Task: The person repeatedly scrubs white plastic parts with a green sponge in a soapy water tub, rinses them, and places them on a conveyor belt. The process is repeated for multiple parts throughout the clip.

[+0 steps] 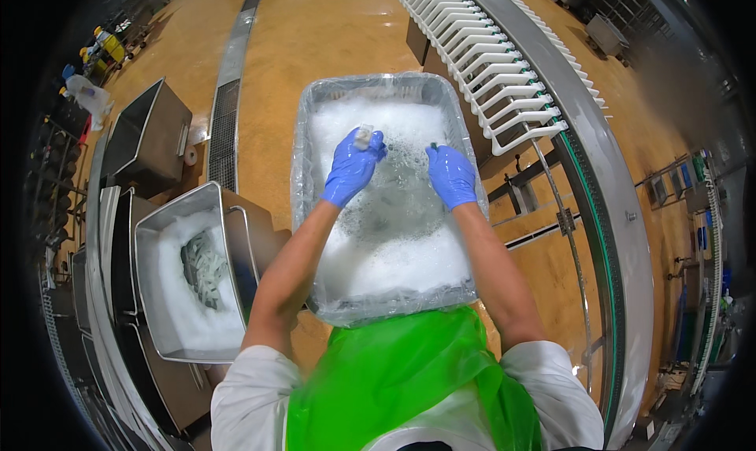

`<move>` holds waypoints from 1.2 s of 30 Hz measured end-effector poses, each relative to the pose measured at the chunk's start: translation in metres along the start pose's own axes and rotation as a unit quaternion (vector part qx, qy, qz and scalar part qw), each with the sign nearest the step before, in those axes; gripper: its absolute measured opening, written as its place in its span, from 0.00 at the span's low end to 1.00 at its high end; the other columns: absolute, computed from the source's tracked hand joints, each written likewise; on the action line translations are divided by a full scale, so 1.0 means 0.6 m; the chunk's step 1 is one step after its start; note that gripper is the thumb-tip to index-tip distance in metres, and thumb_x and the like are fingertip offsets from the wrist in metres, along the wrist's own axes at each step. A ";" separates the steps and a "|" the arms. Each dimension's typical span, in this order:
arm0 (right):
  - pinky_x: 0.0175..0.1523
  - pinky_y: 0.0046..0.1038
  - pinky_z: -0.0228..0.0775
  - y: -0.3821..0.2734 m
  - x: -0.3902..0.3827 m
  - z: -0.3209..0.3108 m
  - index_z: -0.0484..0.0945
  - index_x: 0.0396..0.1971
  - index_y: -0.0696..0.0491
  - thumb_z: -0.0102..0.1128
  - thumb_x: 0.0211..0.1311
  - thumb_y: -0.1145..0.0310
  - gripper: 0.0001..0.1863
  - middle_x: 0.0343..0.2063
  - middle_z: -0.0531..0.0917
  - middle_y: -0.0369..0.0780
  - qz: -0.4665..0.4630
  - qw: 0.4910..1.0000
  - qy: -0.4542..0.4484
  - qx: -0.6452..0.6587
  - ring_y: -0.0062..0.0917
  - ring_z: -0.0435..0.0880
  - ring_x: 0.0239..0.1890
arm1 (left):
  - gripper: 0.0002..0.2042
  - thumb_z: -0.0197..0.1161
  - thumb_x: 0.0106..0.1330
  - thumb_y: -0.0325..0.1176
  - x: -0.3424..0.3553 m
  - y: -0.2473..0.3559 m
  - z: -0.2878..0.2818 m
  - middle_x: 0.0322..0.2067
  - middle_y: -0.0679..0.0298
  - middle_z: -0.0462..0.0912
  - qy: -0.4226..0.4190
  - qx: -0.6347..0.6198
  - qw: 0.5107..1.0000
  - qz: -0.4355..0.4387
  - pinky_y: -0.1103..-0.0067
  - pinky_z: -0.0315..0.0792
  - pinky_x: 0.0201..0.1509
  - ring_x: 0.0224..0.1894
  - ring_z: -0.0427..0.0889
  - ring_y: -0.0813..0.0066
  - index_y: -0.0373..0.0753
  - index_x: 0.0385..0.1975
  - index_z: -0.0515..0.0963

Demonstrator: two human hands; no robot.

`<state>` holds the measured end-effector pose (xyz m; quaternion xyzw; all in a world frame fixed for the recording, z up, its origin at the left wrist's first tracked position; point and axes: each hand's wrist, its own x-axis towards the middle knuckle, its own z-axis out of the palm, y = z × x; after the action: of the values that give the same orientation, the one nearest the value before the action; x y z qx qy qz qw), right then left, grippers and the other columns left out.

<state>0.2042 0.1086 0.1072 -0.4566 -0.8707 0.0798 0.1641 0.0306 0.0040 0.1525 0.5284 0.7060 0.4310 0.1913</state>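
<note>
Head view; pale object (pixel 363 138) against left fingers (pixel 378 145), apart from right fingers (pixel 446 156)

Before you, a grey tub (pixel 378 80) lined with clear plastic (pixel 302 175) holds foamy water (pixel 394 199). White foam (pixel 402 268) lies thick along its near and far edges; bubbly, greyish water shows mid-tub. A shiny tan floor (pixel 291 34) spreads below you.

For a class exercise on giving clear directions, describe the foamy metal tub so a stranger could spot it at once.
Start from the big plastic-lined tub below the blue-gloved left hand. To its left, beyond the left forearm, stands the metal tub. Unlike the metal bins around it, it shows white foam ringing pale, strip-like pieces.
</note>
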 end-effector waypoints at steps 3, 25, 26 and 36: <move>0.39 0.42 0.75 0.031 -0.027 0.028 0.82 0.31 0.55 0.51 0.61 0.66 0.11 0.31 0.84 0.47 -0.039 0.995 -0.070 -0.057 0.42 0.84 0.32 | 0.22 0.49 0.68 0.49 0.025 -0.045 0.070 0.37 0.46 0.81 -0.134 0.118 0.973 -0.145 0.62 0.72 0.45 0.39 0.80 0.49 0.32 0.31 0.76; 0.39 0.34 0.73 -0.046 -0.048 -0.086 0.76 0.42 0.56 0.61 0.61 0.60 0.16 0.30 0.84 0.44 -0.019 0.931 -0.065 0.359 0.35 0.83 0.31 | 0.29 0.35 0.74 0.56 -0.058 -0.026 0.024 0.34 0.61 0.80 -0.055 -0.574 0.810 -0.107 0.78 0.76 0.37 0.30 0.78 0.74 0.36 0.55 0.69; 0.39 0.34 0.73 -0.067 -0.041 -0.105 0.76 0.43 0.56 0.61 0.60 0.60 0.17 0.30 0.84 0.44 -0.038 0.902 -0.022 0.430 0.34 0.83 0.31 | 0.28 0.33 0.75 0.56 -0.058 0.001 0.034 0.25 0.64 0.77 -0.021 -0.503 0.851 -0.149 0.81 0.71 0.27 0.21 0.72 0.78 0.36 0.49 0.72; 0.19 0.18 0.63 -0.061 0.002 -0.114 0.76 0.27 0.55 0.56 0.65 0.63 0.11 0.15 0.72 0.32 0.041 0.643 -0.315 0.697 0.15 0.70 0.14 | 0.33 0.28 0.73 0.60 -0.076 0.021 0.063 0.18 0.68 0.73 -0.018 -0.354 0.923 -0.148 0.81 0.67 0.21 0.17 0.69 0.81 0.37 0.35 0.75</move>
<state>0.1999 0.0877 0.1817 -0.1896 -0.5371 0.8088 0.1462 0.0820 -0.0211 0.1335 0.3237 0.5739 0.6101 0.4401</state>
